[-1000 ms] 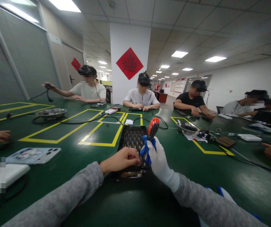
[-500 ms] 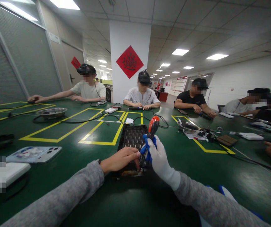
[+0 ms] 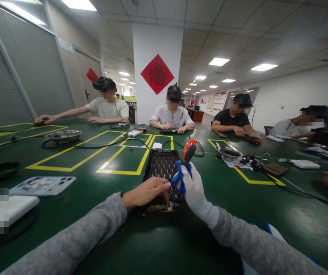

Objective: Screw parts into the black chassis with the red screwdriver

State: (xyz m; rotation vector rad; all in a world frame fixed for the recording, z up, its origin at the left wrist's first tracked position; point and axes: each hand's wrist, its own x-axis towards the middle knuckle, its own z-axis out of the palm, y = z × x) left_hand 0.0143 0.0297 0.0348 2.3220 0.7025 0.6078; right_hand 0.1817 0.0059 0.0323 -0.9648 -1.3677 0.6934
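Observation:
My right hand (image 3: 192, 188), in a white glove with blue fingertips, is closed round a screwdriver with a red and black handle (image 3: 188, 151), held nearly upright with its tip down on a black perforated device (image 3: 161, 168) lying on the green table (image 3: 101, 194). My bare left hand (image 3: 147, 191) rests on the near end of that device, fingers curled with one fingertip pressed down right beside the screwdriver's tip. Whether it holds anything small is hidden.
Several people sit round the far side of the table with their own hands at work. A metal bowl (image 3: 63, 135), a second bowl (image 3: 227, 153), a phone (image 3: 42, 185), a white box (image 3: 16, 206), black cables (image 3: 95, 146) and yellow tape lines (image 3: 118, 172) lie on the table.
My hands stay on the device; my left fingers have shifted slightly toward the screwdriver tip. The far-left person's raised arm has come down onto the table, and a hand at left edge has withdrawn.

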